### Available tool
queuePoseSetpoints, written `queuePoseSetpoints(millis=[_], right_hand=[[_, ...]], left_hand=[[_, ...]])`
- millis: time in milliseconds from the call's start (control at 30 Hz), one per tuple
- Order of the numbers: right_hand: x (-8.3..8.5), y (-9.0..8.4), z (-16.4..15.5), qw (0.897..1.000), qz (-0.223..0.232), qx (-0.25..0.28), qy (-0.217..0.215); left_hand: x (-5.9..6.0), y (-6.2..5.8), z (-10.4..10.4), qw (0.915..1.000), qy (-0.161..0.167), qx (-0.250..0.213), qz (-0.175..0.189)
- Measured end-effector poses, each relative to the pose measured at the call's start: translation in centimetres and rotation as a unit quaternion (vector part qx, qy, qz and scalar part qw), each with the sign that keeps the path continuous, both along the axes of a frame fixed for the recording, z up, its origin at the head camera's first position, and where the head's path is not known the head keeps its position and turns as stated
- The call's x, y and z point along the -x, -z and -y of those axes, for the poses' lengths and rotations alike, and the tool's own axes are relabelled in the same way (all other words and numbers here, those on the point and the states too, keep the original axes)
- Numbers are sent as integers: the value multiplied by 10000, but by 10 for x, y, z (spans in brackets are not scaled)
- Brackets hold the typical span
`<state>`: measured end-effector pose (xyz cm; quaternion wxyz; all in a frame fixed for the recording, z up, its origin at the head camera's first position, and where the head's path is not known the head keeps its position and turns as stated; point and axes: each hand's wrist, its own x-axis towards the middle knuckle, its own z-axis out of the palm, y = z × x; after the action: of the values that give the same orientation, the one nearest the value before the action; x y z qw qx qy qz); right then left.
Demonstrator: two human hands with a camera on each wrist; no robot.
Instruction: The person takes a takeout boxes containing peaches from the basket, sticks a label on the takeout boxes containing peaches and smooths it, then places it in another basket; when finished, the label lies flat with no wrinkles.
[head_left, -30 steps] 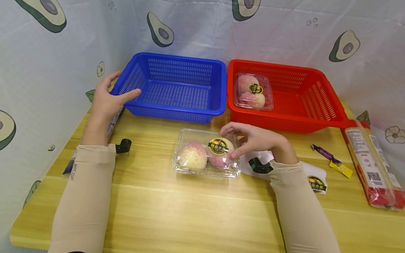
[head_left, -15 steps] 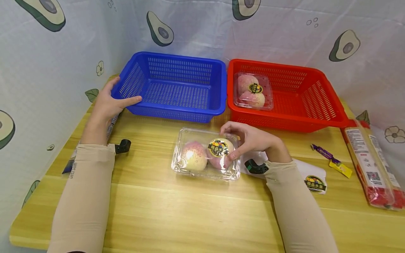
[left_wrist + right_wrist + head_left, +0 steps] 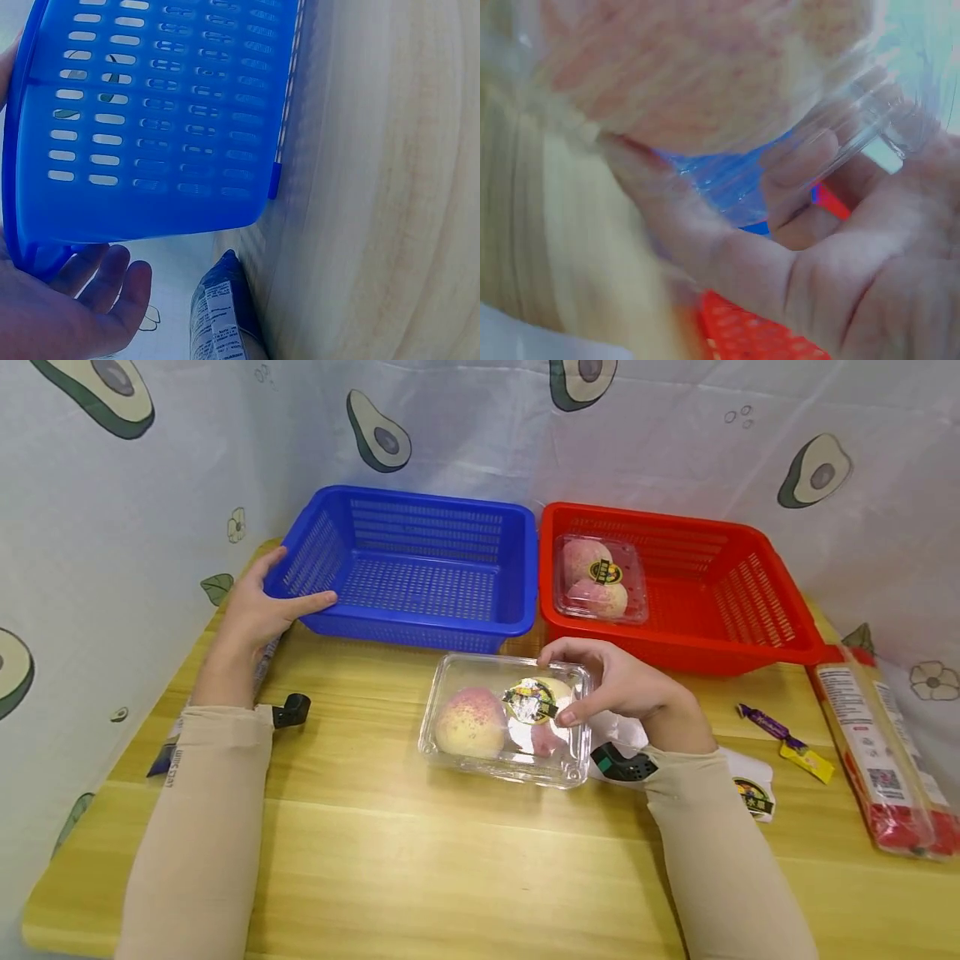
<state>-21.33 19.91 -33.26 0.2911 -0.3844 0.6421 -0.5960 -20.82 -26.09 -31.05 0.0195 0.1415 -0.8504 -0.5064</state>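
My right hand grips the right end of a clear plastic fruit box, thumb on the lid and fingers at the far side. Two pink-and-yellow peaches lie inside under a black round label. Through the clear wall in the right wrist view, the fingers show below a blurred peach. My left hand holds the left end of the blue basket, its thumb over the front rim. In the left wrist view several fingertips curl beneath the basket's rim.
Right of the blue basket stands a red basket with a similar peach box in it. Farther right lie two small wrapped candies and a long red-and-clear package. White labelled film lies under my right forearm; a dark packet lies beside the blue basket.
My right hand has moved slightly right and up with the peach box, which now looks lifted and tilted. My left hand has slid slightly down at the blue basket's end. Both baskets have stayed put.
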Motion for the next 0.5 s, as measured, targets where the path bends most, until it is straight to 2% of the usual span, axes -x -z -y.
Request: queuePoseSetpoints(millis=[67,100,200,267,300,367,467,500], right_hand=[[0,-5,-10,9971,443,565,-262],[1,-9,-16,9921,732,908,-464],[4,-23,-39,9709,1408,1735,-856],[6,-36,-59,9581,1741,2117,-833],[7,-43,-69,9542,1883,2236,-632],[6,-57,-88,9516,1967,2354,184],[11,-72,-113,9327,2117,2542,1435],[14,-77,-120,9200,2256,2602,1874]], left_hand=[[-1,0,1,10000,-24,-10,-4],[-1,0,2,10000,-33,-10,-13],[0,-1,3,10000,-44,28,-12],[0,-1,3,10000,-59,37,-1],[0,-2,3,10000,-74,44,5],[0,-1,2,9999,-95,41,23],[-1,0,2,10000,-79,39,33],[-2,1,3,10000,-66,41,39]])
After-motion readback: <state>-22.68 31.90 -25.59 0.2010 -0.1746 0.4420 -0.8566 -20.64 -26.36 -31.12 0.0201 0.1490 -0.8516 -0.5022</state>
